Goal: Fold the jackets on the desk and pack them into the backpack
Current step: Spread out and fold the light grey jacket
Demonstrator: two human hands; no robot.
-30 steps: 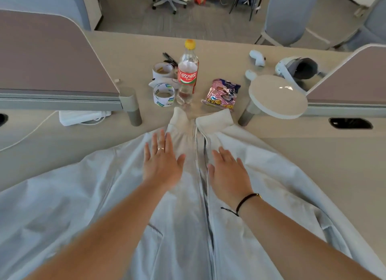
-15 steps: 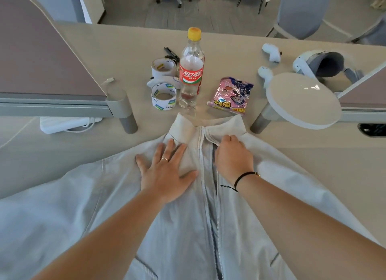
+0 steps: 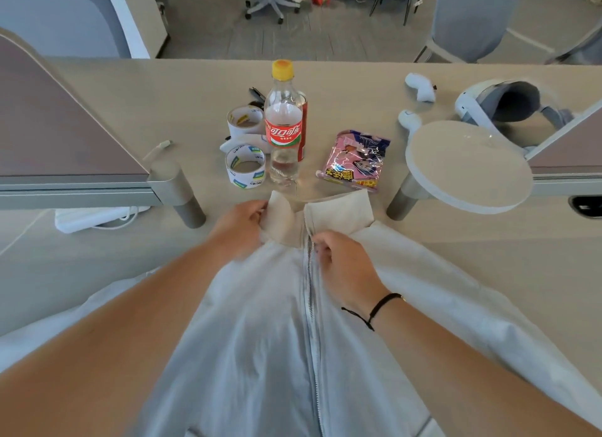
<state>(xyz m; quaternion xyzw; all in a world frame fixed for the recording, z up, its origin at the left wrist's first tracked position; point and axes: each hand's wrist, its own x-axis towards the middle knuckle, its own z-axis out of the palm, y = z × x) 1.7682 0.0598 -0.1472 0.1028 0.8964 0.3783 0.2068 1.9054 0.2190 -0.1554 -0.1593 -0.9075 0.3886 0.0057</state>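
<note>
Your pale grey zip-front fabric jacket (image 3: 277,322) lies spread flat on the beige desk (image 3: 488,241), its cream ribbed collar (image 3: 338,212) pointing away from you. Your left hand (image 3: 237,229) pinches the left flap of that collar, fingers curled round its edge and lifting it slightly. Your right hand (image 3: 345,267) sits just right of the silver zipper (image 3: 309,273), fingers curled on the fabric below the collar's right half, which lies flat.

Just beyond the collar stands a clear plastic bottle with a red label and yellow cap (image 3: 284,124), close to the raised flap. Two white tape rolls (image 3: 246,169) sit to its left, a pink snack packet (image 3: 355,159) to its right. A round white disc on a grey post (image 3: 469,166) stands near the jacket's right shoulder, a grey post of the desk divider (image 3: 179,192) near the left. A white headset (image 3: 498,104) rests further back.
</note>
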